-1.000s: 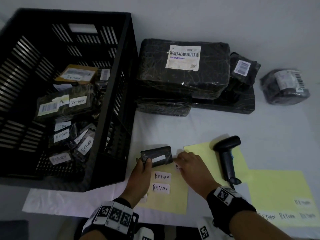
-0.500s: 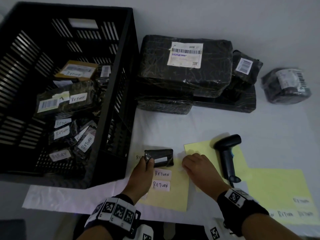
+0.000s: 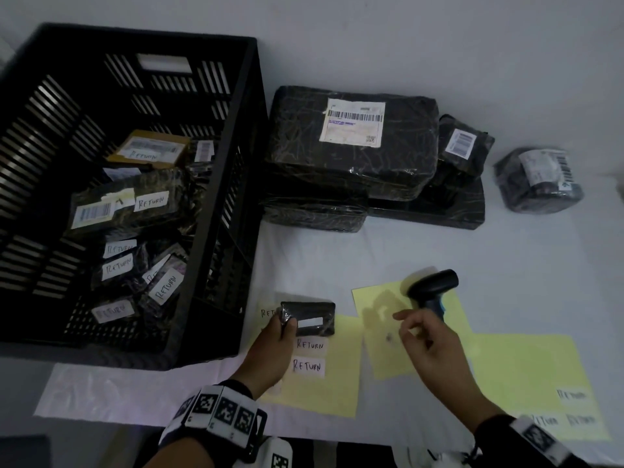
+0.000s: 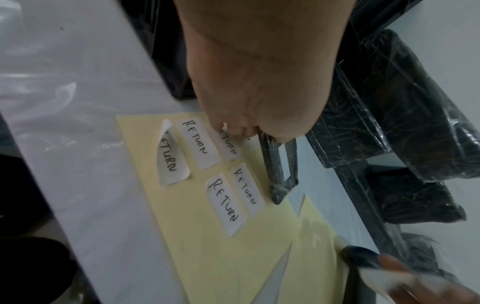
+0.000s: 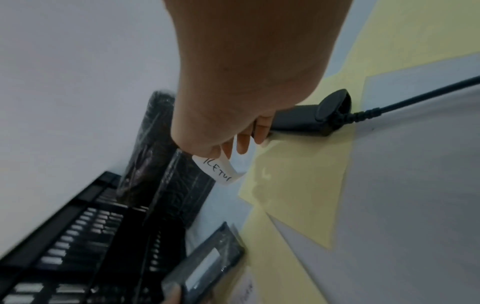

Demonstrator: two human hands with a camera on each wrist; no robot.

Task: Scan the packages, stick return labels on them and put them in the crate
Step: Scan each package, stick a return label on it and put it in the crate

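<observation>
Crate (image 3: pixel 243 163) far left on the tabletop (image 3: pixel 506 258) with labelled packages (image 3: pixel 128 211) inside, stacked packages (image 3: pixel 351 163) to its right, scanner (image 3: pixel 432 285) near right, label sheets (image 3: pixel 337 390) nearest.

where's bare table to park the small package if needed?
Free: the white strip between the stacked packages, the scanner and the crate; also the table below the lone wrapped package. Crowded: yellow sheets with RETURN labels near the left hand holding the small package.

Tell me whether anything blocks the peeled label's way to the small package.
Nothing visible does. The right hand pinches the white RETURN label above bare yellow backing paper; the small black wrapped package, held by the left hand, lies just leftward.
</observation>
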